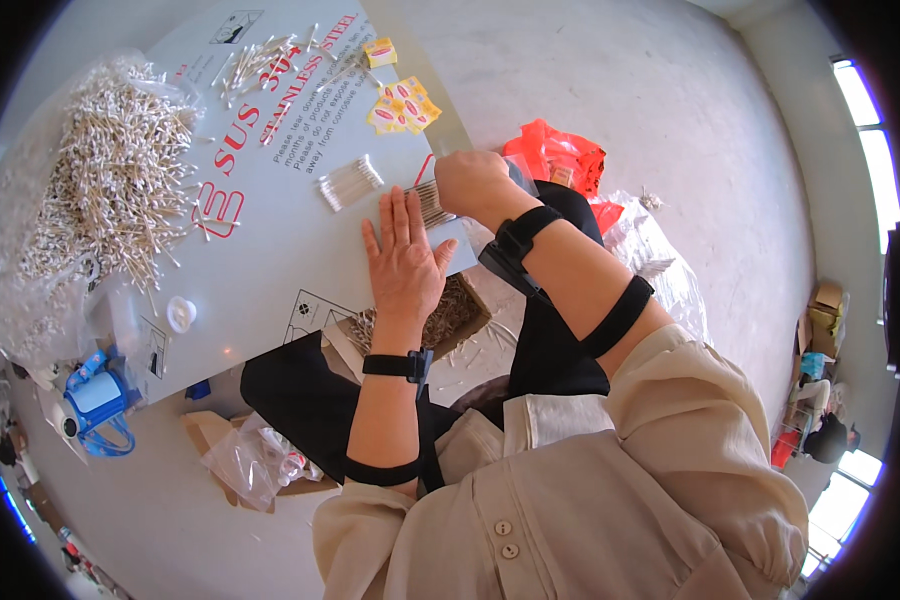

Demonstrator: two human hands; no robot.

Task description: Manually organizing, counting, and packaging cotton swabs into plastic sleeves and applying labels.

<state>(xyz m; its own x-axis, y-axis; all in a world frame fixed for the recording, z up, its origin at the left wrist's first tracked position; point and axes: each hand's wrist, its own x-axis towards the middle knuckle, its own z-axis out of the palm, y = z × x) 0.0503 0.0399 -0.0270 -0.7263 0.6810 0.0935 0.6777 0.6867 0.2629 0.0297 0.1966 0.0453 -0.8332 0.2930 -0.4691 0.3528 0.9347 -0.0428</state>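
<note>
My left hand [406,270] lies flat with its fingers stretched out, the fingertips against a row of cotton swabs [428,204] at the table's right edge. At the other end of that row, my right hand [478,187] is closed, and what its fingers hold is hidden. Clear plastic shows just beyond the right hand. A neat flat row of white-tipped swabs [350,183] rests to the left of my fingers. Farther back are yellow-and-white printed pieces [403,106] and a small yellow box [380,52].
A large plastic bag heaped with cotton swabs [125,165] covers the table's left side. Loose swabs [270,68] lie at the back. A round white lid [180,314] and a blue bottle [98,400] are near left. Below the table edge stands a cardboard box [475,318]; red bags [550,150] lie right.
</note>
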